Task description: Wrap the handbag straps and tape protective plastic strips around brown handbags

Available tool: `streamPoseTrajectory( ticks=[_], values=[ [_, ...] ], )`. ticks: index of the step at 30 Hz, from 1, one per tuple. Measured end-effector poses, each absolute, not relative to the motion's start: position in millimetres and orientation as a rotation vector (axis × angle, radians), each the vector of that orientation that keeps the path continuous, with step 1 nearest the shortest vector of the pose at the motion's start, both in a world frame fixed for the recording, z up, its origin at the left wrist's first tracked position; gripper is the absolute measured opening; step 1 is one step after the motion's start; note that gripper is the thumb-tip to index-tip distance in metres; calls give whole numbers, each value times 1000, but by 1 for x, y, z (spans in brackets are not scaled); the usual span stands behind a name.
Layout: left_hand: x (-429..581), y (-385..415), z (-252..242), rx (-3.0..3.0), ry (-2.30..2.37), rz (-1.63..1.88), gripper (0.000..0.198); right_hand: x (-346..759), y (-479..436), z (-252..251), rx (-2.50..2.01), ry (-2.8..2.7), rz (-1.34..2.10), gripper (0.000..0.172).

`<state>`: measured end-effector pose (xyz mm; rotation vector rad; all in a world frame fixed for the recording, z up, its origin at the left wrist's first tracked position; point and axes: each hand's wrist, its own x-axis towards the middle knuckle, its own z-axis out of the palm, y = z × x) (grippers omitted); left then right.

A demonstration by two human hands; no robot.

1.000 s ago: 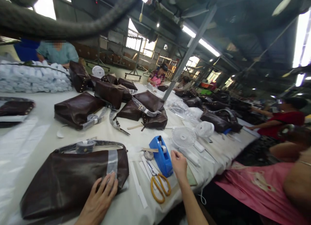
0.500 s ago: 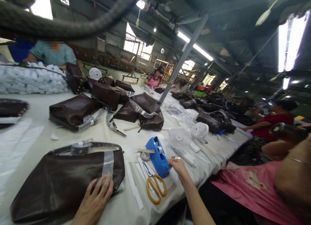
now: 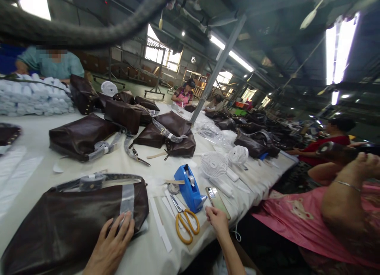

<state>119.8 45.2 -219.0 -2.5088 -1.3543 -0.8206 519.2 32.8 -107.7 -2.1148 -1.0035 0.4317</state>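
A dark brown leather handbag (image 3: 86, 219) lies on the pale-covered table, a strip of clear film (image 3: 127, 197) across its right part and a wrapped strap (image 3: 92, 182) along its top. My left hand (image 3: 114, 237) rests on it, fingers spread over the lower end of the film strip. My right hand (image 3: 217, 220) is closed in a pinch, just beyond the front end of the blue tape dispenser (image 3: 190, 190) and apart from it. Whatever the pinch holds, if anything, is too small to make out. Between my hands lie scissors with yellow handles (image 3: 187, 225) and white paper strips (image 3: 160, 225).
A phone (image 3: 218, 201) lies by my right hand. Small white fans (image 3: 214, 164) stand behind the dispenser. More brown bags (image 3: 84, 136) are spread farther back, near a slanted metal post (image 3: 218, 69). A co-worker in pink (image 3: 293, 215) is close on the right.
My right hand has drawn back from the dispenser's front end towards me, uncovering the phone. My left hand stays on the bag. The whole view has shifted slightly.
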Motion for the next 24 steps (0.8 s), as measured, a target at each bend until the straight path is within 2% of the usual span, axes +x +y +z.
streamPoseTrajectory(
  ticks=[4,8,11,17,21,24],
  values=[
    [120,45,-218,-2498,-1348,-785,42,516,25,-101,-2178,-1121,270,28],
    [121,44,-205,-2447,-1342,-700,39,487,33,-73,-2051,-1386,373,31],
    [122,46,-194,-2416,-1321,-613,38,440,58,-42,-1766,-1827,523,29],
    [121,49,-186,-2381,-1293,-585,37,335,128,9,-1016,-2746,574,21],
    [121,50,-184,-2366,-1281,-597,34,286,171,12,-734,-3261,374,16],
    [122,52,-184,-2363,-1279,-608,33,260,191,3,-655,-3437,249,15]
  ],
)
